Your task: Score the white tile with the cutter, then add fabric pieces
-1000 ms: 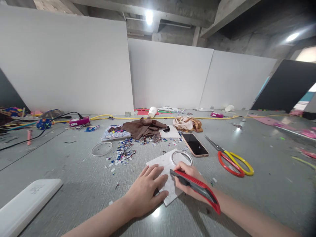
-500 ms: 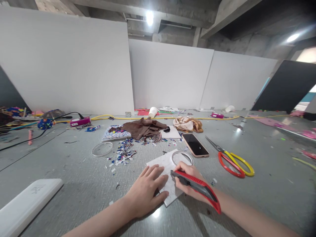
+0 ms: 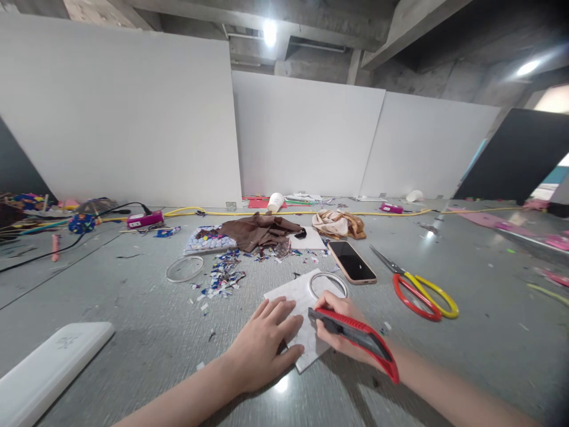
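Note:
My left hand [image 3: 269, 341] lies with spread fingers on the left part of a white board [image 3: 288, 290], pressing it to the grey table. In my right hand [image 3: 340, 323] is a red and black utility knife [image 3: 360, 335], its handle slanting down to the right. The knife's front end is over the board, between my two hands; whether the blade touches the surface I cannot tell. A white ring [image 3: 312, 289] rests on the board's far right part, just beyond my right fingers, which partly cover its near side.
Right of the board lie a phone [image 3: 353, 262] and red-and-yellow-handled scissors [image 3: 411, 290]. Beyond it are paper scraps [image 3: 224, 273], brown cloth [image 3: 262, 231] and a beige cloth [image 3: 335, 224]. Another ring [image 3: 168, 274] lies left. A white power bank [image 3: 53, 367] sits at near left.
The knife and my right hand have shifted very slightly to the right. My left hand, the board and the ring have stayed in place.

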Demonstrator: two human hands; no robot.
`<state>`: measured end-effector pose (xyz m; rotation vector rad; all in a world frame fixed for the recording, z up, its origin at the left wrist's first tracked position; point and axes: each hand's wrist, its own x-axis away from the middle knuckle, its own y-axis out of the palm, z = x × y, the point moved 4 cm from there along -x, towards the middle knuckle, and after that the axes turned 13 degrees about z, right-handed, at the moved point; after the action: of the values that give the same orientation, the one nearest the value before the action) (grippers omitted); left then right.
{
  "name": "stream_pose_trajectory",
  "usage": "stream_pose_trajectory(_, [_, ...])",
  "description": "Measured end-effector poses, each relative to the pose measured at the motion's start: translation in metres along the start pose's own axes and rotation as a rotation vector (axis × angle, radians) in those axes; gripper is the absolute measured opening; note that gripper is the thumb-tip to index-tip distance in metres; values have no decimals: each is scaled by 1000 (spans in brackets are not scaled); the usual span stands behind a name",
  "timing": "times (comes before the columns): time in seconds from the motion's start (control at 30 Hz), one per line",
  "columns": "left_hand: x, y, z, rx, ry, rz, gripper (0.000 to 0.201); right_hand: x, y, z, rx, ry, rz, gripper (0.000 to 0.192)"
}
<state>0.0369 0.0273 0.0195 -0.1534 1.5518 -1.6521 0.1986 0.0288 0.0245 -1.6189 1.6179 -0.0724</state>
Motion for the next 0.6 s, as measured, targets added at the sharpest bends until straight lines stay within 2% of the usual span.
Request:
stream_pose_trajectory(0.2, [0,0,0,2,-6,-16,34,2,-2,-1,7,23,24,12])
stream_pose_trajectory(0.33, [0,1,0,-4,-10,-36,34,-1,-13,1,-47,68,186,6])
stream_pose_trajectory(0.43, [0,1,-1,-3,-3,-27,35,-9,-23,9,-39,137,287,18])
stream_pose_trajectory(0.5, [0,1,-1,-2,9,-19,37,-15,-25,14,47,135,262,13])
stream_pose_trajectory(0.6, [0,2,-2,-17,29,-29,42,-18,-22,19,184,49,119,8])
